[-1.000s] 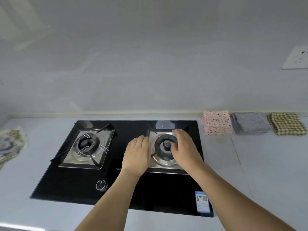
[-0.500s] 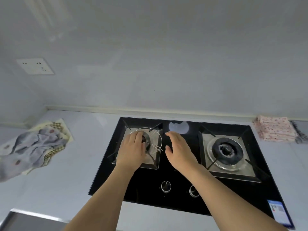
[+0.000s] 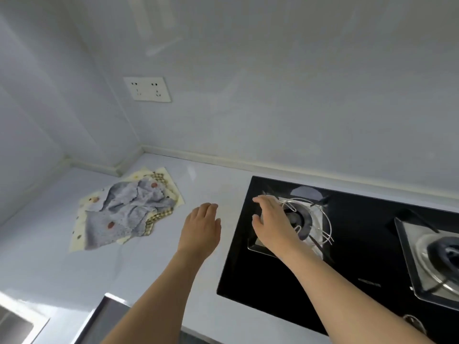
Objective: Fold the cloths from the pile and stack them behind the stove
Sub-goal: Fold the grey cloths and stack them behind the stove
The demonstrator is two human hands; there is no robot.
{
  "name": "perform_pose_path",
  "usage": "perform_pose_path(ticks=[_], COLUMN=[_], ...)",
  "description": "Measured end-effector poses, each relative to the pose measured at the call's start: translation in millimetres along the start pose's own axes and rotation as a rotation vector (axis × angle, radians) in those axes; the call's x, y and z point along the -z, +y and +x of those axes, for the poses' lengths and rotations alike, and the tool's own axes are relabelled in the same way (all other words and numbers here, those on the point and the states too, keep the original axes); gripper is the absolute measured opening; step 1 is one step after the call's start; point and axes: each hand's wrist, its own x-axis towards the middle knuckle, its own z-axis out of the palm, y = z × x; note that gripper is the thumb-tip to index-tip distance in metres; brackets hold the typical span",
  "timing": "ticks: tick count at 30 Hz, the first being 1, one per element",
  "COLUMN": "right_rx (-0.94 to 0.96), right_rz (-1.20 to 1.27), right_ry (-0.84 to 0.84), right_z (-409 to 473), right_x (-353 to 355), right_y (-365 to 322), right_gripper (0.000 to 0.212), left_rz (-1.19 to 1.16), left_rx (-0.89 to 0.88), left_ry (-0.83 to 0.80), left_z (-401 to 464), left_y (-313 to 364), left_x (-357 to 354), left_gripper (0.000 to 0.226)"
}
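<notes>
A loose pile of cloths (image 3: 126,208) lies on the white counter at the left: a crumpled grey cloth on top, a checked one and a cream one with spots under it. My left hand (image 3: 201,227) hovers over the counter between the pile and the stove, fingers relaxed, holding nothing. My right hand (image 3: 269,223) is stretched out over the left burner (image 3: 301,219) of the black stove (image 3: 347,256), fingers straight and empty. The folded stacks are out of view.
A wall socket (image 3: 147,89) sits above the pile. The counter runs into a wall corner at the left. A sink edge (image 3: 99,316) shows at the bottom left. The right burner (image 3: 442,254) is partly cut off at the frame's edge.
The view has swung left, away from the folded stacks and toward the pile. Both hands moved left: the left one off the left burner onto the counter side, the right one over the left burner.
</notes>
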Motion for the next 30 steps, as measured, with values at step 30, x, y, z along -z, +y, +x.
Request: perform_pose_path(ticks=[30], right_rx=[0.215], right_rz=[-0.102], right_ry=[-0.247], right_z=[262], right_x=[-306], right_y=[-213], right_gripper=[0.042], left_rz=[-0.245], left_rx=[0.127], left_ry=[0.024], left_z=[84], left_y=[-423], left_x=[3], left_gripper=[0.044])
